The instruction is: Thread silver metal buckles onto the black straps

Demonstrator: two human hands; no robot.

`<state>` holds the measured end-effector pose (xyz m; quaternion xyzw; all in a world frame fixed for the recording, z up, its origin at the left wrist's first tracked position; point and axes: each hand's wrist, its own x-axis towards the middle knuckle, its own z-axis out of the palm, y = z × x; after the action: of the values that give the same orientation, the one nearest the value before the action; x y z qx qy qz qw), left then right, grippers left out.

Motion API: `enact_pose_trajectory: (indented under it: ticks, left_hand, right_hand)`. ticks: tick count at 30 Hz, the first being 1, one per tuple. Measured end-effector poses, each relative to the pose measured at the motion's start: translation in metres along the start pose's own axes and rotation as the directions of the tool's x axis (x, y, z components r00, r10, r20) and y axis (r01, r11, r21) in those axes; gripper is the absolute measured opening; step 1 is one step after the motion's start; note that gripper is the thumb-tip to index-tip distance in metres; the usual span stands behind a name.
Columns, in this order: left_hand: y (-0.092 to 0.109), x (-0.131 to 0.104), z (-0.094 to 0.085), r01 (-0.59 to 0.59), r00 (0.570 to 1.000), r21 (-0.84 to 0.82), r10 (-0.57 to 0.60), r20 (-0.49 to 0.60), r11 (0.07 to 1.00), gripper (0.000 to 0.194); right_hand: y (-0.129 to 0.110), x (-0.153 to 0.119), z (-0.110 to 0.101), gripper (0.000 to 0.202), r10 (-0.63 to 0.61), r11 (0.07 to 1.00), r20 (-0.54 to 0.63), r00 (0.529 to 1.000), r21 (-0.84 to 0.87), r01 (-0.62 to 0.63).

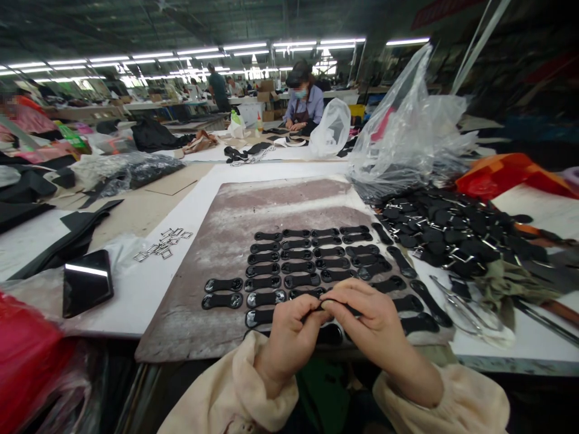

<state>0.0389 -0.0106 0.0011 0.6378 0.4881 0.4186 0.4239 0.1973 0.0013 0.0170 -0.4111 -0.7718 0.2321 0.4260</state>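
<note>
In the head view, both hands grip one black strap (322, 302) between them, just above the near part of a brown board (280, 199). The left hand (294, 322) pinches its left end between thumb and curled fingers; the right hand (368, 319) holds the other side, thumb below and fingers laid over the top. The strap sits where the fingertips of the two hands nearly meet, and much of it is hidden by them.

Shiny-ended black pieces (302, 280) lie in rows on the board beyond the hands and to either side of them; a few are partly covered by the hands. At the right edge of the board, some lie slanted. Right of the board is a heap (446, 226) of black parts with metal rings, and nearer, a metal tool (456, 307) beside a greenish cloth (502, 283). A clear bag (402, 126) stands behind the heap. Well left of the hands, loose metal rings (165, 244) lie on white sheeting (190, 202), with a phone (88, 283) nearer the table edge. Across the table, a co-worker (304, 102) bends over other pieces.
</note>
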Motion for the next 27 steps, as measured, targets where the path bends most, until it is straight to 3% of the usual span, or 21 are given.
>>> enact_pose_trajectory:
  ticks: [5,10,13,16,23,27]
  left_hand:
    - [-0.001,-0.001,0.006,0.036,0.999,-0.024,-0.035,0.034,0.999,0.020]
    - [-0.007,0.001,0.007,0.095,0.995,-0.251,-0.099,-0.004,0.963,0.016]
    - [-0.009,0.003,0.005,0.084,0.994,-0.390,-0.102,-0.025,0.917,0.010]
    - [-0.009,0.003,0.004,0.055,0.996,-0.451,-0.081,-0.038,0.891,0.008]
    - [-0.009,0.004,0.000,0.066,0.998,-0.345,-0.070,0.003,0.936,0.016]
    - [-0.010,0.007,-0.007,-0.029,0.997,-0.259,0.010,-0.074,0.966,0.023]
  right_hand:
    - [-0.003,-0.002,0.005,0.017,-0.033,0.987,-0.020,0.999,-0.159,0.029]
    - [0.005,0.000,0.003,0.018,0.009,1.000,0.007,1.000,-0.028,-0.009]
    - [0.007,0.000,0.000,0.032,0.009,1.000,0.008,1.000,0.011,-0.009]
    - [0.004,-0.001,-0.001,0.021,-0.009,1.000,-0.016,1.000,0.018,0.009]
    - [-0.001,0.000,-0.002,0.013,-0.007,1.000,-0.050,0.999,-0.003,0.006]
    - [0.001,0.001,-0.003,0.020,0.031,0.999,0.015,0.999,-0.034,-0.031]
